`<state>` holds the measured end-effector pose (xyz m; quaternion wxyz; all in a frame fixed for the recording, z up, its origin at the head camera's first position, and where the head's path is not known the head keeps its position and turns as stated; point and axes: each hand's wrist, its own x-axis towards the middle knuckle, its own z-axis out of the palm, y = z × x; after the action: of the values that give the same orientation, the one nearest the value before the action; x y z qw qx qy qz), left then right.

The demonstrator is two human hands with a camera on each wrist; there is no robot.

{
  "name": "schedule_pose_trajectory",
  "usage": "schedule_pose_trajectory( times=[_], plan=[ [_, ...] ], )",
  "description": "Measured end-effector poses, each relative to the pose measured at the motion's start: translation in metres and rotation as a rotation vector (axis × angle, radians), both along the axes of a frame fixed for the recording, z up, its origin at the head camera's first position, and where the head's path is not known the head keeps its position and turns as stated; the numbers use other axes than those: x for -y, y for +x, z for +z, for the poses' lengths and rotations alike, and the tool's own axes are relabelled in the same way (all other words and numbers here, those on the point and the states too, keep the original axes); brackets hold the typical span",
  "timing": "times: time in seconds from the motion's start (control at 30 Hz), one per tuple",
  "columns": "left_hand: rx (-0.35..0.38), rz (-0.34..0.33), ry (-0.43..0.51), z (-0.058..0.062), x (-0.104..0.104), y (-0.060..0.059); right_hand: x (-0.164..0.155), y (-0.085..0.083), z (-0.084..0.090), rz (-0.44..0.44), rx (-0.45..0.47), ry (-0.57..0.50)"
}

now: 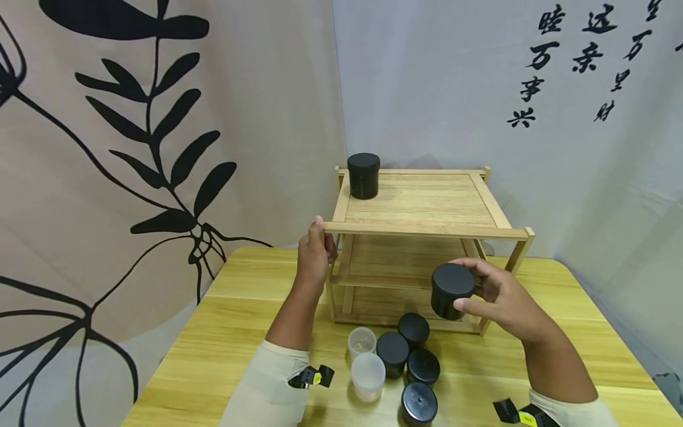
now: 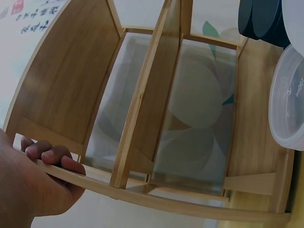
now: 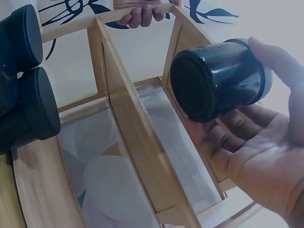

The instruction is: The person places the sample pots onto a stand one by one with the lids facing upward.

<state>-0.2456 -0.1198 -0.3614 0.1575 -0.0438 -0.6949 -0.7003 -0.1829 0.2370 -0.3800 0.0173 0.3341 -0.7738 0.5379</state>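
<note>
1. While my left hand (image 1: 313, 256) curls its fingers round the wooden rack (image 1: 421, 204) top rail's front left corner, my right hand (image 1: 498, 299) grasps a black jar (image 1: 451, 290).
2. The jar sits before the rack's middle shelf, right side, lid tilted leftward.

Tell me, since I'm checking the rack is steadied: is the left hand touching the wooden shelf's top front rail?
Touching. The left wrist view shows the left hand's fingers curled over the wooden shelf's top front rail.

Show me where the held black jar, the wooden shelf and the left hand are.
held black jar (image 1: 450, 290), head view, on its side wall.
wooden shelf (image 1: 421, 204), head view, on its top board.
left hand (image 1: 313, 256), head view, on its back.
</note>
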Motion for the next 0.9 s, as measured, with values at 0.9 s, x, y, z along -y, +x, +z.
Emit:
schedule_pose_trajectory(
  times=[0.9],
  plan=[
    [0.010,-0.019,0.004,0.001,0.002,0.002,0.011,0.007,0.046,0.055,0.034,-0.032]
  ],
)
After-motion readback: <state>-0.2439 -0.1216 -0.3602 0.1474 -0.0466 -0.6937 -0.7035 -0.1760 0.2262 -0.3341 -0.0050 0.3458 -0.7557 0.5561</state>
